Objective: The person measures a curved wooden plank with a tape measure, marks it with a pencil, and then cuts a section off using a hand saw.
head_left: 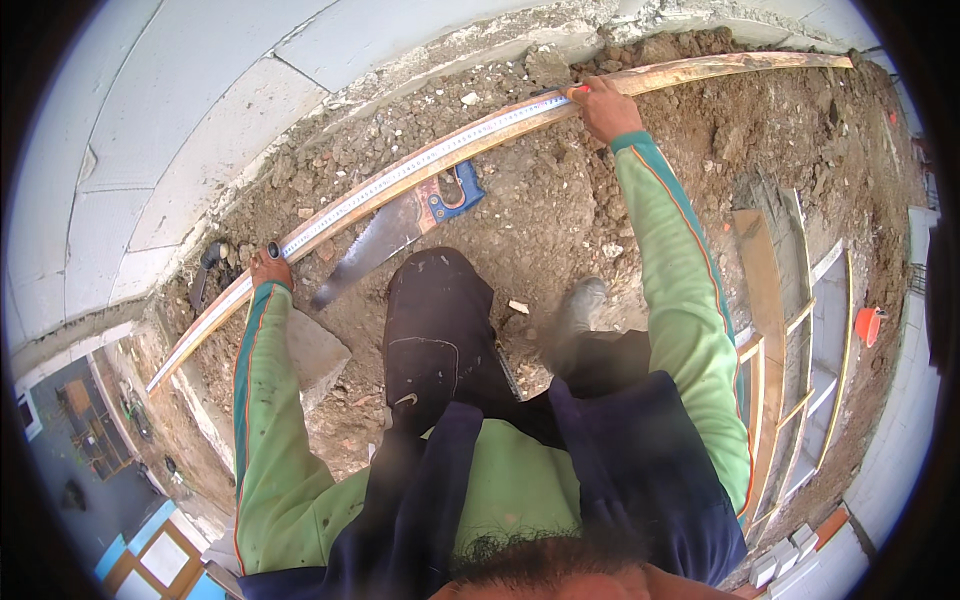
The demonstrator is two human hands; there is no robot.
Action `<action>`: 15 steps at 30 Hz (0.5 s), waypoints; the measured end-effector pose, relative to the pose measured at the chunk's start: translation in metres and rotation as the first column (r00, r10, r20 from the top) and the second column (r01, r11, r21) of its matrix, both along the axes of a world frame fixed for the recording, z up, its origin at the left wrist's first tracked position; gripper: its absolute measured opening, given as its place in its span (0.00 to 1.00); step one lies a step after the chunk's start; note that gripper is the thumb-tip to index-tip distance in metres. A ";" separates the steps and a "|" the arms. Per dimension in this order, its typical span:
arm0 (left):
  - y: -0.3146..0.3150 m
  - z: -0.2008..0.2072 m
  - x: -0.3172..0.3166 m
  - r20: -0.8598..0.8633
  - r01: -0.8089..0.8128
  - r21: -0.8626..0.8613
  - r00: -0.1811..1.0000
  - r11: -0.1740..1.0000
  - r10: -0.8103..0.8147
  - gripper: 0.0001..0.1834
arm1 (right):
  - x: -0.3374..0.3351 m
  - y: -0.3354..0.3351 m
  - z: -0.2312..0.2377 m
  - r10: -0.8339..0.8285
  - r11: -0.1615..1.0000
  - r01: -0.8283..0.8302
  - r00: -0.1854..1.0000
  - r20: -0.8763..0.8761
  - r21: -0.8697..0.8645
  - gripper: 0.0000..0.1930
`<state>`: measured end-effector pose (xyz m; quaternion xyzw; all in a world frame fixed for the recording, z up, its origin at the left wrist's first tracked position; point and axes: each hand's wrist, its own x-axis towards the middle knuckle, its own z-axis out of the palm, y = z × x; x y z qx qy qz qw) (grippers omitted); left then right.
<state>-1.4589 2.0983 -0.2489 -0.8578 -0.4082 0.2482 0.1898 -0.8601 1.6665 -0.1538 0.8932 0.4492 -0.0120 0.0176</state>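
Rubble-strewn soil (pixel 540 215) underfoot, and arching from mid-left to upper right of the frame goes the wooden strip (pixel 660 78), measuring tape (pixel 430 156) stretched along it! Left hand (pixel 269 268), mid-left: grip closed on the strip. Right hand (pixel 607 109), upper centre: grip closed there too. Blue-handled saw (pixel 388 234) just below the strip!

Construction site, rubbly bare soil (pixel 540 215), pale block wall (pixel 200 110), handsaw (pixel 385 235), long timber plank (pixel 710 70)
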 end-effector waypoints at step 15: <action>0.022 0.041 -0.013 0.093 -0.495 -0.107 0.859 0.863 0.504 0.44 | 0.037 -0.014 0.001 -0.037 0.999 0.038 0.992 0.120 -0.001 0.19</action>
